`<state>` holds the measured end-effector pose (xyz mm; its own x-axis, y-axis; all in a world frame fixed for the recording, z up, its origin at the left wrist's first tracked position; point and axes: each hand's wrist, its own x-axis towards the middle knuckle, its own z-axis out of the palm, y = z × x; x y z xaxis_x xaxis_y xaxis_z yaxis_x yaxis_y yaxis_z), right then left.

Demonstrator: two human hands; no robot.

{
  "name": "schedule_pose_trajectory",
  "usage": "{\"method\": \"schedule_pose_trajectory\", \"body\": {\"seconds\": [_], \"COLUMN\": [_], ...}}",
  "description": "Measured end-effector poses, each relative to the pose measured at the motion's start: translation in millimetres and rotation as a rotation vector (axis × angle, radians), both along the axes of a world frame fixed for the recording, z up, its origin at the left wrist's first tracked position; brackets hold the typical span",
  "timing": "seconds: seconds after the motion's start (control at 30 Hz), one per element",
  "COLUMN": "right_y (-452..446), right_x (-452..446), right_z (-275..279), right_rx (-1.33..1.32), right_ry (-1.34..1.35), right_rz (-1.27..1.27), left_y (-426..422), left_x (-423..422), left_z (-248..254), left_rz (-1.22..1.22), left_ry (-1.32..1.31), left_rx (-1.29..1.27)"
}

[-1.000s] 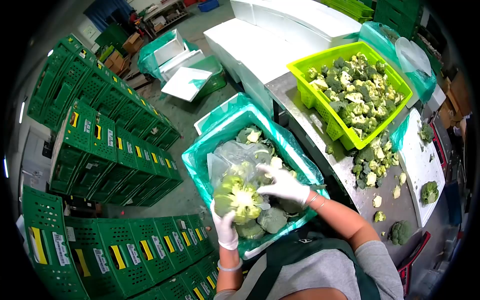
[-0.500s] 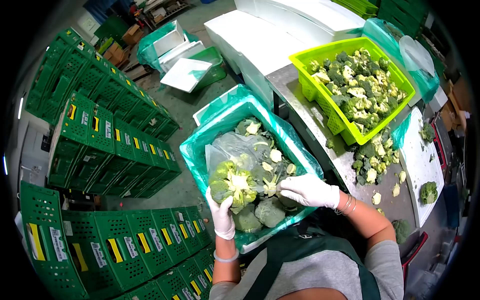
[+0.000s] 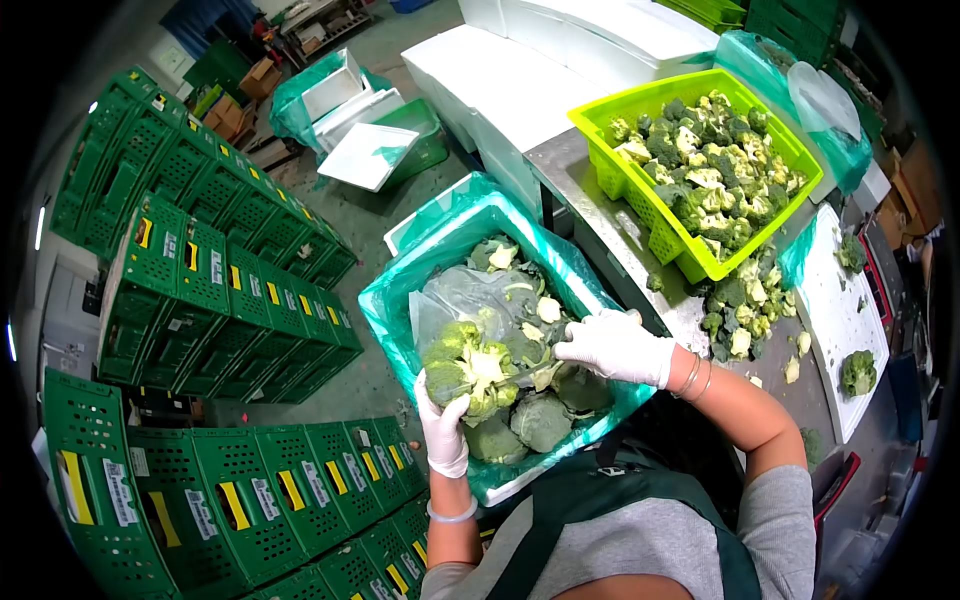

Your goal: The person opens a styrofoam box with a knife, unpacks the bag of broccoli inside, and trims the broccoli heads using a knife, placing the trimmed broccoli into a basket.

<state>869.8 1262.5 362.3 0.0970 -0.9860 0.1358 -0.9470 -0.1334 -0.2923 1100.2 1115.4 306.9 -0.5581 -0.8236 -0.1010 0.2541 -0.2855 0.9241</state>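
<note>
My gloved left hand (image 3: 444, 430) is wrapped round the lower left side of a broccoli head (image 3: 468, 372), its cut stem facing up. To the right, my gloved right hand (image 3: 615, 347) is closed round a thin knife (image 3: 530, 372), whose blade points at the stem; the handle is hidden in the fingers. Both hands are over a white box lined with green plastic (image 3: 390, 290). In the box lie more whole broccoli heads (image 3: 541, 421), loose cut pieces (image 3: 548, 309) and a clear plastic bag (image 3: 450, 305).
A lime-green crate (image 3: 655, 215) of cut florets stands on the metal table (image 3: 640, 268) at the right, with loose florets (image 3: 745, 305) beside it. Further right is a white board (image 3: 838, 330). Green crates (image 3: 235, 290) are stacked at the left; foam boxes (image 3: 500, 90) stand ahead.
My right hand, first spread beside the broccoli, has closed and moved right and slightly up with the knife. My left hand still holds the broccoli, close to where it was.
</note>
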Motion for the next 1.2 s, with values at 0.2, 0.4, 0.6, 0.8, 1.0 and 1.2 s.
{"method": "schedule_pose_trajectory", "body": {"seconds": [0.2,0.4,0.6,0.8,1.0,1.2], "right_y": [22.1,-18.4,-29.2,-18.7,8.3,22.7], "right_x": [-18.1,41.1,65.0,75.4,59.1,45.9], "right_z": [-11.1,-14.9,-37.3,-70.3,-60.5,-76.5], "right_rx": [0.117,-0.152,-0.188,-0.089,-0.100,-0.164], "right_ry": [-0.044,-0.676,-0.493,-1.139,-1.661,-2.302], "right_rz": [-0.328,-0.334,-0.427,-0.567,-0.540,-0.428], "left_y": [-3.7,10.5,28.9,36.1,37.8,40.3], "left_x": [8.7,-8.6,-26.1,-39.8,-47.0,-57.6], "left_z": [16.0,3.7,2.5,6.4,21.6,25.7], "left_rz": [0.070,-0.001,0.120,0.156,0.155,-0.304], "left_ry": [0.108,0.194,0.117,-0.199,-0.331,-0.181], "left_rx": [-0.054,0.069,-0.059,-0.783,-1.119,-1.641]}}
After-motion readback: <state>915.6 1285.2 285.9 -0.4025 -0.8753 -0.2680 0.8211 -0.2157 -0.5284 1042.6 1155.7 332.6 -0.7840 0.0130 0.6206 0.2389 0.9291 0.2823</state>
